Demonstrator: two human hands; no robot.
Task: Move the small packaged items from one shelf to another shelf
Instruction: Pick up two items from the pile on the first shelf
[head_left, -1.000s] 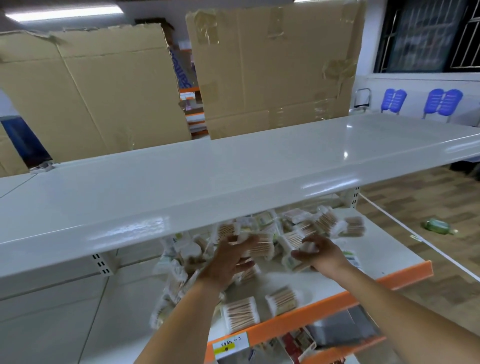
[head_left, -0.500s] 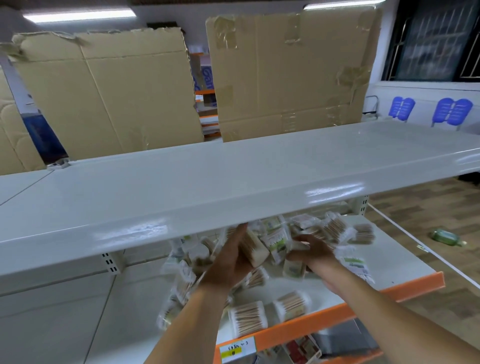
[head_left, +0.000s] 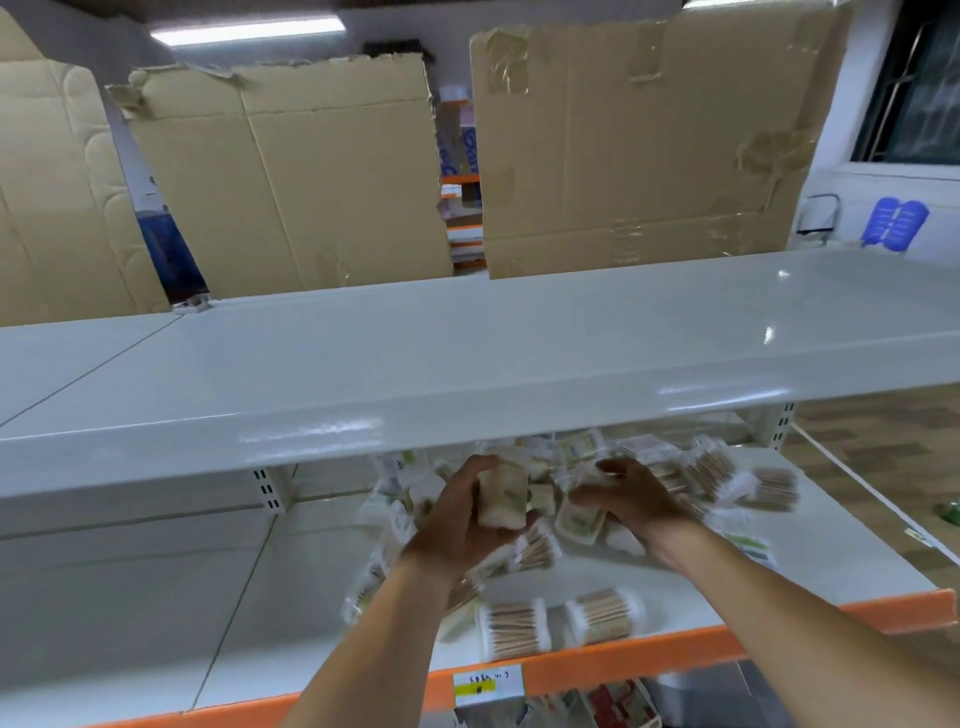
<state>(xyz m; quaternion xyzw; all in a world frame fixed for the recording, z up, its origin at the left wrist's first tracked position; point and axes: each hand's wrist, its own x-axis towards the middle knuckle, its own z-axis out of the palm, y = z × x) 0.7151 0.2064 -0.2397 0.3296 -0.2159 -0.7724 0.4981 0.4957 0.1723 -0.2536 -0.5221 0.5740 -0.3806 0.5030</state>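
Two hands deep in the heap on the lower shelf (head_left: 831, 561), under the front lip of the upper shelf (head_left: 467, 364). Left hand (head_left: 457, 525) curled round one upright packet (head_left: 503, 493), thumb on its near side, fingers behind, held clear above the pile. Right hand (head_left: 636, 501) lying palm down over the packets just beside it, fingers bent into the heap; whether gripping one or only pressing, cannot tell through the blur. Best way on from here, by judgement: close the right hand on a single packet or a small cluster rather than raking, draw both hands back toward the orange front edge (head_left: 675, 649) before lifting, so knuckles and packets clear the lip overhead, then raise and set down well back from the upper shelf's front edge, which looks glossy and likely slick. Worth keeping the grip firm but not crushing: soft film wrap, light contents, easy to squeeze out of shape or let slip. Packets themselves: small clear bags of wooden-stemmed cotton swabs with white ends, some with pale green printed labels, tumbled at all angles in the pile (head_left: 675, 478) across the middle and back of the lower shelf. Two round bundles (head_left: 561, 623) lying on their sides near the front edge, close together. Most of the lot not yet moved.
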